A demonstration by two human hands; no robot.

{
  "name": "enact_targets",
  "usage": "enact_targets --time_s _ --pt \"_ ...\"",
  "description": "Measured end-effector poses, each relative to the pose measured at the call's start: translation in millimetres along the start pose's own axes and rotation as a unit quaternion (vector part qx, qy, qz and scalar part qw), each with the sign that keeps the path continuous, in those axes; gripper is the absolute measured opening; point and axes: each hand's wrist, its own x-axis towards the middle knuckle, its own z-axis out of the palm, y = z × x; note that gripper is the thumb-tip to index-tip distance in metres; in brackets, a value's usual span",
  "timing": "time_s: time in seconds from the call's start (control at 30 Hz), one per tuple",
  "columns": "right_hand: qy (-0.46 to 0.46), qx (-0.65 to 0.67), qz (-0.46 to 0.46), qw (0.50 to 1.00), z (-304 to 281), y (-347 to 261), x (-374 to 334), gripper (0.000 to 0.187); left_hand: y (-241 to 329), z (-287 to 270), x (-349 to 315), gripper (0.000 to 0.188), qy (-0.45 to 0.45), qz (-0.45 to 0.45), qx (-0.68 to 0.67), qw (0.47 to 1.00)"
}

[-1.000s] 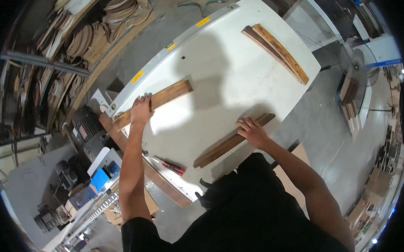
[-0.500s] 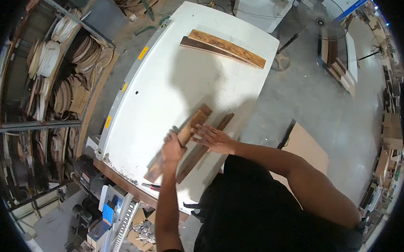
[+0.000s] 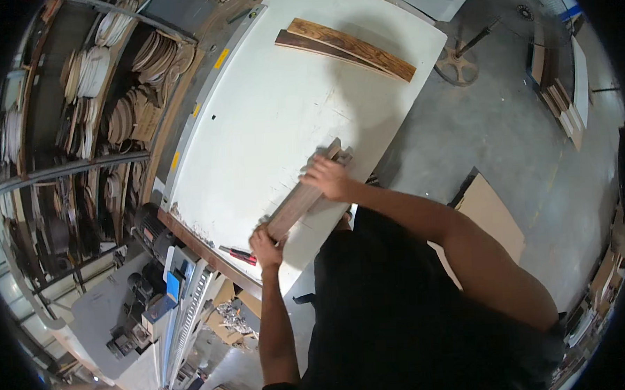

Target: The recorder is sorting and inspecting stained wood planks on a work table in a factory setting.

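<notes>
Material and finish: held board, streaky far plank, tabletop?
Held board: probably wood, grey-brown and matte-looking; grain isn't clear.
Streaky far plank: wood or a wood-look surface, perhaps stained or varnished, judging by dark streaks on amber-brown.
Tabletop: possibly laminate or painted board; flat, white, with scuff marks.

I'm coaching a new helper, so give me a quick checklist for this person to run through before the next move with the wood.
1. Left hand at the near end of the gray-brown board: ok.
2. Right hand on the same board, toward its far end: ok.
3. Red-handled tool well away from the left hand: not ok, it lies right beside it.
4. Pair of boards farther up the white table, apart from both hands: ok.
5. Board's underside sound: cannot tell, it's hidden.
</notes>
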Motion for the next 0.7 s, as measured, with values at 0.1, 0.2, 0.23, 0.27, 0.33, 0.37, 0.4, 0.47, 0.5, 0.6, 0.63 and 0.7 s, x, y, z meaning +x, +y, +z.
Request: enact_targets --time_s 0.1,0.2,0.23,0.27,0.33,0.37,0.4,0.47,0.5,0.6,0.63,0.7 --pt "-0.056 -0.005 0.059 0.997 -44.4 26.8 -5.8 0.084 -53.8 7.9 -45.0 0.097 0.046 -0.108 0.043 0.992" --pt "-0.064 0.004 0.106 0.992 -67.7 40.7 -11.6 0.098 -89.0 15.1 -57.8 0.102 0.042 -0.131 -0.184 0.973" --pt "-0.053 0.021 0.116 0.992 -72.6 38.9 -7.7 0.103 -99.1 24.6 -67.7 0.101 0.067 -0.135 -0.31 0.939" --pt "-0.068 0.087 0.158 0.981 -70.3 45.4 -18.8 0.106 -80.5 25.7 -55.8 0.102 0.029 -0.147 -0.296 0.943" --pt "-0.028 0.21 0.174 0.962 -65.3 45.8 -24.4 0.109 -82.0 33.3 -62.3 0.102 0.07 -0.167 -0.384 0.906" --pt "0.015 0.331 0.205 0.921 -59.1 48.1 -29.6 0.112 -81.9 36.4 -61.0 0.102 0.099 -0.171 -0.464 0.864" --pt "0.02 0.331 0.222 0.917 -48.3 53.8 -41.1 0.113 -68.3 31.4 -54.1 0.103 0.077 -0.19 -0.486 0.849" --pt "0.015 0.35 0.218 0.911 -37.1 52.5 -46.1 0.112 -59.3 27.5 -54.9 0.101 0.083 -0.183 -0.533 0.822" --pt "0.011 0.371 0.218 0.903 -33.2 49.7 -46.9 0.112 -56.0 25.2 -55.9 0.1 0.084 -0.177 -0.577 0.793" --pt "0.034 0.386 0.248 0.888 -19.6 42.0 -50.0 0.108 -36.6 16.3 -50.4 0.082 0.053 -0.216 -0.641 0.735" --pt "0.048 0.394 0.263 0.879 -16.7 41.3 -53.2 0.107 -25.5 16.6 -46.7 0.082 0.045 -0.214 -0.64 0.737" --pt "0.05 0.391 0.263 0.88 -17.0 37.4 -50.6 0.108 -20.7 22.4 -46.4 0.07 0.144 -0.264 -0.58 0.757"
